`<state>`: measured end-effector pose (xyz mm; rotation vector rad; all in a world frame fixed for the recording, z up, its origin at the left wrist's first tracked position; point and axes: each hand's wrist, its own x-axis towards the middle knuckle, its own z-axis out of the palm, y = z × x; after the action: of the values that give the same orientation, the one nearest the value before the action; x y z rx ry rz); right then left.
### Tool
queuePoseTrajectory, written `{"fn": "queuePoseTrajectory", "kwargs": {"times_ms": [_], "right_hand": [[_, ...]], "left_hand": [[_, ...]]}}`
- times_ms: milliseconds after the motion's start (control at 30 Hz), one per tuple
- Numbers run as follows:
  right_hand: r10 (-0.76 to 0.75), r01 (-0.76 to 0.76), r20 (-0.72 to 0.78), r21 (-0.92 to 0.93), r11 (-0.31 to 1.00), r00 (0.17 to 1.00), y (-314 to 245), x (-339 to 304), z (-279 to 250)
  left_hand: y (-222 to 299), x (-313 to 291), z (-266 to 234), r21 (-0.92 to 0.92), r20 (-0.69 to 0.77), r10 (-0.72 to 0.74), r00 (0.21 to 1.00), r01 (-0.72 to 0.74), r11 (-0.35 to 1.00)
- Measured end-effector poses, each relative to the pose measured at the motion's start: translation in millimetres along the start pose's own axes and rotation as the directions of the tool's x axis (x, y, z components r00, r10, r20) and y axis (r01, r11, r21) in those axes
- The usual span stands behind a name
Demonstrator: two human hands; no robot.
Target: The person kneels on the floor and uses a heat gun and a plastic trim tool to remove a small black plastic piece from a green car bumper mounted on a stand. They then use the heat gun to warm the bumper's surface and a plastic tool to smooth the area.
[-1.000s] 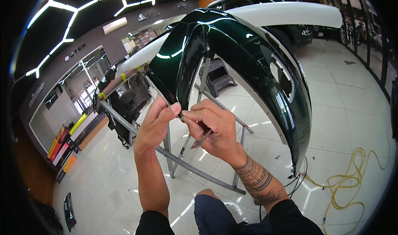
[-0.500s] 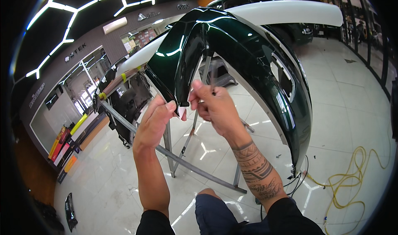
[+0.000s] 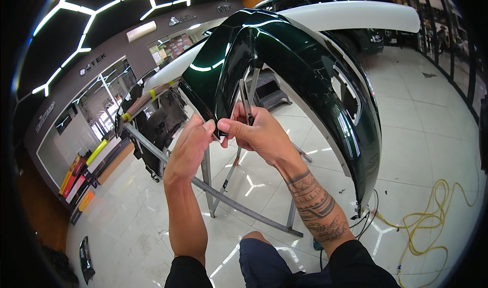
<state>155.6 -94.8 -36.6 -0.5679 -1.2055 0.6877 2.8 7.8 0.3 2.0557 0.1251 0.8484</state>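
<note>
A glossy dark green car fender (image 3: 305,67) arches in front of me, propped on a grey metal stand (image 3: 231,206). My left hand (image 3: 189,143) pinches the narrow lower tip of the fender from the left, thumb in front. From the right, my right hand (image 3: 256,134) presses its thumb against the same tip. A slim utility knife (image 3: 246,99) stands upright out of the fingers of that hand. A small whitish bit shows between the hands at the tip; its kind cannot be made out. The fingertips behind the edge are hidden.
A white panel (image 3: 356,17) juts out behind the fender. Loose yellow hose (image 3: 438,214) and dark cables lie on the tiled floor at right. Boxes (image 3: 76,178) line the left wall. A dark stool (image 3: 269,92) stands beyond the stand, and a parked car (image 3: 300,1) behind.
My right hand has come left onto the fender tip, its thumb now pressing there. The knife, blurred before, shows clearly upright. My left hand keeps its pinch.
</note>
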Motion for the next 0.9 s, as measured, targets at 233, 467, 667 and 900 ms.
{"fn": "queuePoseTrajectory", "kwargs": {"times_ms": [233, 467, 667, 900], "right_hand": [[0.021, -0.027, 0.045, 0.124, 0.992, 0.999, 7, 0, -4], [0.164, -0.159, -0.091, 0.056, 0.986, 0.982, 6, -56, -12], [0.006, -0.043, -0.136, -0.271, 0.962, 0.991, 11, -123, -19], [-0.067, 0.135, 0.147, -0.519, 0.844, 0.987, -36, -171, -20]], "left_hand": [[18, -2, 22, -0.241, 0.054, 0.065, 0.996, -0.05, 0.969], [11, -14, 32, -0.177, -0.131, 0.08, 0.988, -0.103, 0.979], [11, -25, 36, 0.392, -0.406, 0.45, 0.795, -0.293, 0.872], [29, -44, 39, 0.846, -0.164, 0.655, 0.738, -0.237, 0.478]]}}
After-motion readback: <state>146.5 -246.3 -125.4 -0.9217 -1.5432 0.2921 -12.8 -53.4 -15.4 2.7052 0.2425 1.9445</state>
